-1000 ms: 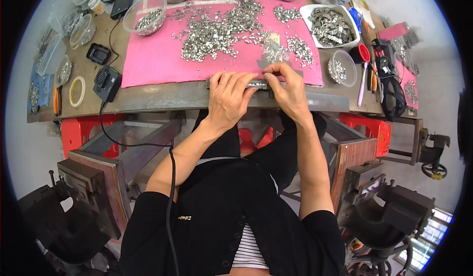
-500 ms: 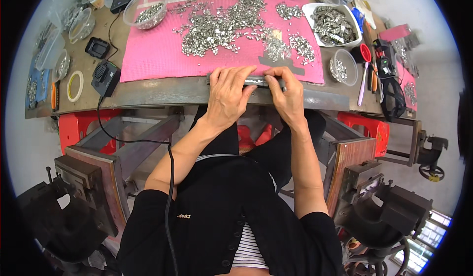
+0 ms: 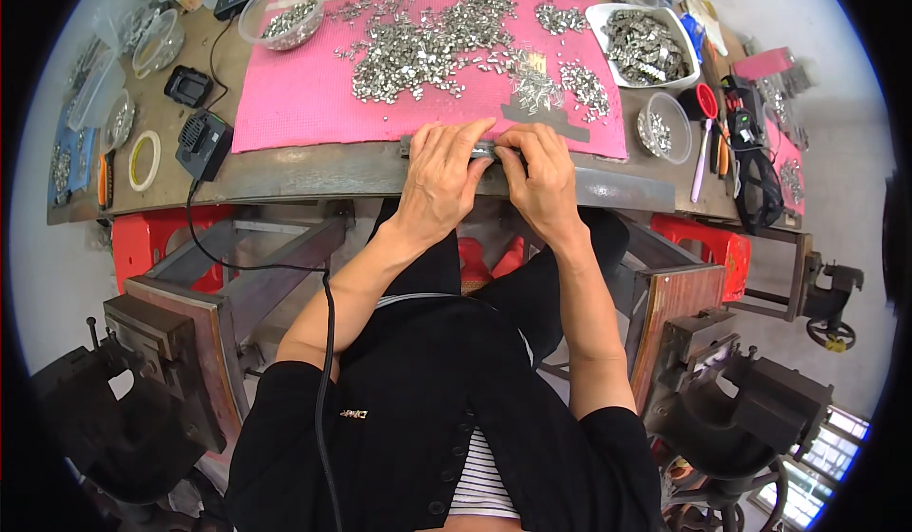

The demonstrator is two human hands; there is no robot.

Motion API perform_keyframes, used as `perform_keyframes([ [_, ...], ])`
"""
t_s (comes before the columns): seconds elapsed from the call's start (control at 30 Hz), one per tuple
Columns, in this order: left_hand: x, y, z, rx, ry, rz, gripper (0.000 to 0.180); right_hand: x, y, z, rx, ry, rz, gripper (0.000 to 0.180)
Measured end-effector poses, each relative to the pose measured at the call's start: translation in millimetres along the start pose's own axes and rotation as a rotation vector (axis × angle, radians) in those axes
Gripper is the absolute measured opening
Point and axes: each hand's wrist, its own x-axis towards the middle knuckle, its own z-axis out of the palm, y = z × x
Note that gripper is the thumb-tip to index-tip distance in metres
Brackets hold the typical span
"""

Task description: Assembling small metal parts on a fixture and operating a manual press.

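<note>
Left hand [image 3: 439, 173] and right hand [image 3: 541, 173] pinched closed on metal strip [image 3: 483, 151] at tabletop [image 3: 309, 175] front edge; uneven grip could tip it off.

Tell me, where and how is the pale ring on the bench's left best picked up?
Probably by its right-hand band, from above and the right: the pale ring lies flat, its open middle leaves room for a fingertip, and the orange-handled tool lies off its left.
</note>
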Motion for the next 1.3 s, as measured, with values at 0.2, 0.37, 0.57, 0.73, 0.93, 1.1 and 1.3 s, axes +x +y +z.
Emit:
perform_keyframes([
  [0.2,0,-1,-1,-0.010,0.003,0.016,0.058,-3,2,3,-0.035,0.028,-0.018,0.015],
  [0.37,2,0,-2,-0.011,0.011,0.029,0.059,-2,1,3,0.010,0.019,0.017,0.015],
  [0.57,1,-1,-1,-0.017,0.013,0.025,0.061,1,-4,4,-0.119,0.039,-0.109,0.015],
  [0.73,1,-1,-2,-0.016,0.008,0.025,0.062,-10,-8,7,-0.214,0.032,-0.163,0.018],
  [0.93,8,2,-12,-0.098,-0.056,-0.041,0.049,-21,7,6,0.168,0.138,0.101,0.019],
  [1.1,44,-3,-7,0.022,-0.057,0.002,0.019,-18,31,-13,0.131,0.209,0.309,0.014],
  [1.3,90,-20,27,0.201,-0.315,0.074,0.010,-14,42,-12,0.165,0.209,0.360,0.013],
])
